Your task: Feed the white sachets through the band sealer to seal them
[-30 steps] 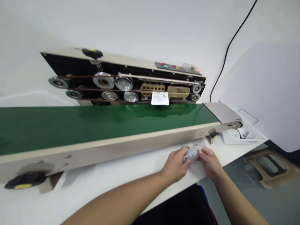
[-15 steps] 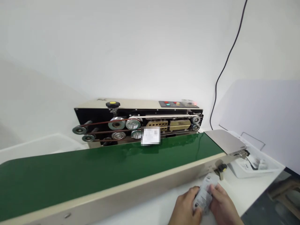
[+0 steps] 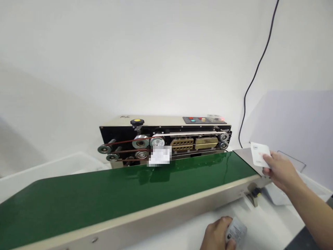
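Right hand: the flat white pouch [image 3: 257, 154] is being held up by the right hand [image 3: 282, 170], in front of the metal end plate [image 3: 244, 156] in this view.
Right fingers: the pouch is being pinched at its right side, the thumb being pressed on its printed face.
Left hand: the grey printed packet [image 3: 238, 231] is being held low by the left hand [image 3: 217, 234], over the white worktop [image 3: 192, 224] and near the conveyor's front side; whether more than one layer is being gripped cannot be told.
Left fingers: the packet is being clasped by its left side, between the thumb and the curled fingers.
Band sealer: a pixelated white piece [image 3: 159, 156] is being held at the lower rollers of the band sealer [image 3: 158, 121], above the rear edge of the green conveyor belt [image 3: 104, 201].
Sealer top: a black knob with a yellow cap [image 3: 137, 122] is being carried on the left, the control panel [image 3: 205, 120] on the right, where a red light is being shown.
Right tray: the white tray [image 3: 278, 194] is being partly hidden by the right forearm.
Wall: a black cable [image 3: 256, 73] is being hung down behind the end plate.
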`<state>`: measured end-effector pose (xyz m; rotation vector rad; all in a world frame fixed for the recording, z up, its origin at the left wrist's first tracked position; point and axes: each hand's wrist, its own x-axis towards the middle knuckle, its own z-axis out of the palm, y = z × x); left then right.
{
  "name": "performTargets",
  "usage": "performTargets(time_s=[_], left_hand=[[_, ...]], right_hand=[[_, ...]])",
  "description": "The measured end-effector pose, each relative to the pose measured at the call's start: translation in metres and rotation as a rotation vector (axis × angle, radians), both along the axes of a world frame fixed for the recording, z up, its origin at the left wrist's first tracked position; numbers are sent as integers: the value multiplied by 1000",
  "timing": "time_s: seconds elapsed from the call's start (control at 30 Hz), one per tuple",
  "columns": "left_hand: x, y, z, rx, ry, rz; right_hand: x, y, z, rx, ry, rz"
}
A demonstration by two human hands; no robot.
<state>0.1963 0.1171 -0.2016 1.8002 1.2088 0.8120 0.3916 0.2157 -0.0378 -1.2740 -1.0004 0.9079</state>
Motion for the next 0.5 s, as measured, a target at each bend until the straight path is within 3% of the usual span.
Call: performTargets(time_s=[0.2,0.5], left_hand=[[-3,-3,11,-71,45,13],[-3,-1,11,-82,-9,-4]], right_hand=[[-12,60,15,-215,8,150],[-28,78,4,-311,-45,125]])
